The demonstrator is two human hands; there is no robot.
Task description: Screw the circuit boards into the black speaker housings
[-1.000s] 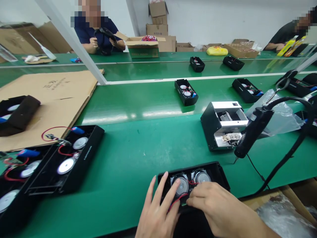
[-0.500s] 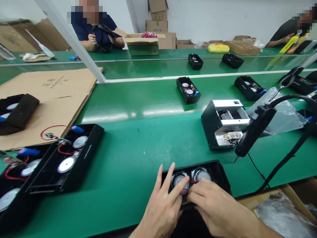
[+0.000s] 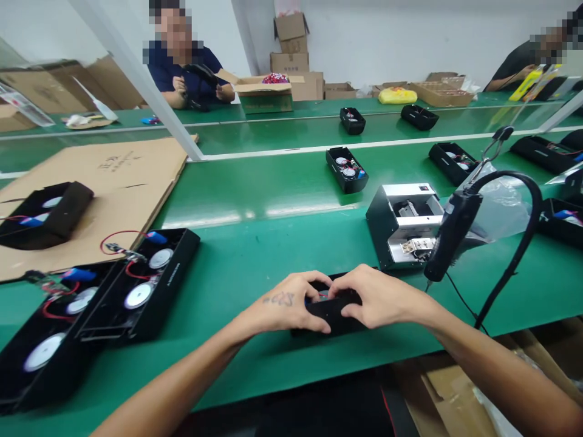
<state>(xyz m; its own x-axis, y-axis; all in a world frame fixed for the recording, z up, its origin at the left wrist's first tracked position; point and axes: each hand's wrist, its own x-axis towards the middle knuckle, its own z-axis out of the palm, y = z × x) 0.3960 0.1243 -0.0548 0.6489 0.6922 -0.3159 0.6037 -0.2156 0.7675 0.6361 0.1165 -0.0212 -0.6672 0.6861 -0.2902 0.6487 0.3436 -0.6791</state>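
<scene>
Near the front edge of the green table lies a black speaker housing (image 3: 334,315), partly covered by both hands. My left hand (image 3: 296,300) curls over its left side, thumb on the near wall and fingers reaching inside. On the right, my right hand (image 3: 371,294) grips the same wall between thumb and bent fingers. Inside, a bit of red wire shows; the rest is hidden. Behind and to the right stands a silver and black machine (image 3: 403,224). A black electric screwdriver (image 3: 450,237) hangs beside it, tip down.
Open black housings with speakers and wires (image 3: 157,285) stand at the left, one on a cardboard sheet (image 3: 118,176). More housings (image 3: 347,170) rest on the green belt. Two people sit across the line. Cardboard boxes (image 3: 444,388) are below the right front edge.
The view has shifted. My left hand's spread fingers have curled onto the housing. My right hand has opened out into a grip on its near wall, and the housing now sits farther from me.
</scene>
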